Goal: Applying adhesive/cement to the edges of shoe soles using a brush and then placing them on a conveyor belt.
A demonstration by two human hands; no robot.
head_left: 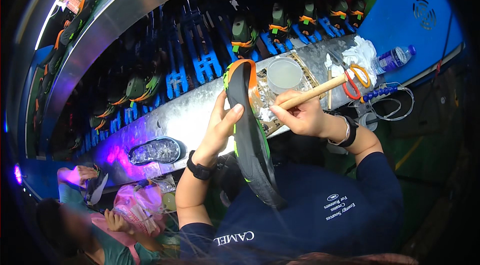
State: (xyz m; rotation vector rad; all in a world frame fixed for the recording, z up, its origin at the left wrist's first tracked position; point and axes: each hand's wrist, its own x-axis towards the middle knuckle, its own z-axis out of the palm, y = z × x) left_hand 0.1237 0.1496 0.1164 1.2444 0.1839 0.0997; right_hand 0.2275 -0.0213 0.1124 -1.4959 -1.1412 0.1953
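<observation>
My left hand (220, 122) grips a long black shoe sole (250, 140) with an orange heel end and green edging. The sole stands on its edge, heel end away from me, its lower end close to my dark shirt. In my right hand (302, 115) is a wooden-handled brush (315, 92), its handle slanting up to the right. The brush's working end is by the sole's right edge, mostly hidden by my fingers. Just beyond that hand, a clear round tub (284, 72) of cloudy liquid rests on a brown printed sheet (312, 79).
Scissors (356, 82) with orange and red handles, white tissue (361, 55) and a bottle (395, 59) lie at right, near a blue jointed hose (382, 92). Blue racks (207, 65) carry several shoes beyond the metal bench (185, 110). A dark sole-shaped piece (156, 151) lies left. A co-worker (107, 235) holds a shoe.
</observation>
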